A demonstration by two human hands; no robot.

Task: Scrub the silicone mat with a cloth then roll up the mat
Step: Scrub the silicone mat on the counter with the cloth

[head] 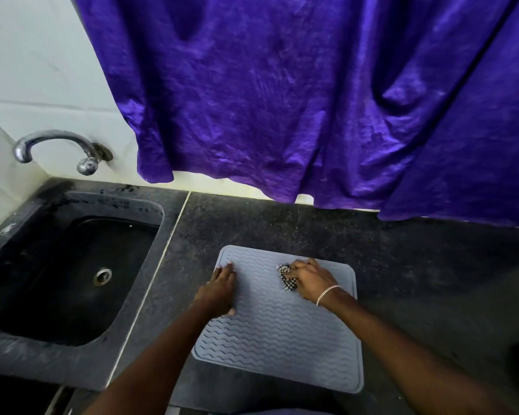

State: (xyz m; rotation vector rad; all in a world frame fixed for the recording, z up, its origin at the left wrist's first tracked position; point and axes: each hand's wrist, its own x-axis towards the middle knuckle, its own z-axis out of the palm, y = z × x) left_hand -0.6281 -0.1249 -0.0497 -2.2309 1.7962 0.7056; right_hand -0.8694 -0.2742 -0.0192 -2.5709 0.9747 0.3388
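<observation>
Grasping a bunched black-and-white checked cloth (287, 279) in the right hand (310, 281), fingers curled over it, pressed down onto the far right part of the grey silicone mat (276, 330). Thin silver bracelet (327, 294) just behind the grip, at the wrist. Left of the grip, apart on the same mat: left hand (219, 290), flat, fingers straight, palm down near the mat's left edge, grasping nothing. Mat unrolled, flat, wavy-ribbed, beneath both hands, on a dark speckled countertop (402, 280). Farther left of the grip: black sink (27, 295) with metal drain (103, 276); chrome tap (57, 139) above it on the white tiled wall (27, 70). Beyond the grip, at the back: hanging purple curtain (312, 100).
</observation>
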